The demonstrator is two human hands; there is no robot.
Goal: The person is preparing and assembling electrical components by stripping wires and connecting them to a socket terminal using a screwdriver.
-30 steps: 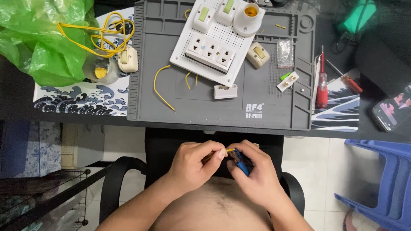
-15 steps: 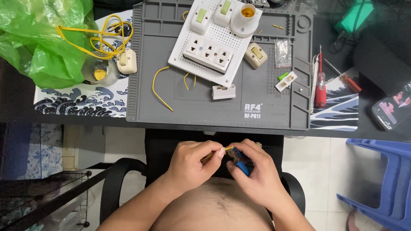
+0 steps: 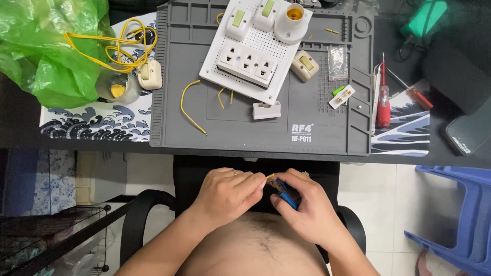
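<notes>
**Two hands work a yellow wire and a blue-handled tool below the desk's near edge**

The dark desk [image 3: 20,133] runs across the top of the view, and a large grey work mat [image 3: 317,138] covers its middle, reaching the near edge. A crumpled green plastic bag [image 3: 46,46] fills the far left corner of the desk, with a coil of yellow wire [image 3: 110,48] lying against it. A white perforated board [image 3: 271,51] sits tilted on the far middle of the mat, carrying a triple socket [image 3: 248,64], two switches and a lamp holder [image 3: 294,18]. Just off the board's near corner lies a small white plug block [image 3: 266,110]; a loose bent yellow wire [image 3: 186,105] lies on the mat to its left. A beige switch [image 3: 305,65] rests right of the board. Along the mat's right edge lies a red screwdriver [image 3: 383,105].

Below the desk's near edge, over the lap, the left hand [image 3: 227,197] is pinched shut on a short yellow wire piece [image 3: 269,176], thumb and fingertips pressed together at its end. The right hand [image 3: 302,207] is clenched around a small blue-handled tool [image 3: 286,197], whose head meets the wire. The two hands touch at the fingertips. The wire piece sits between them, well apart from everything on the mat.
</notes>
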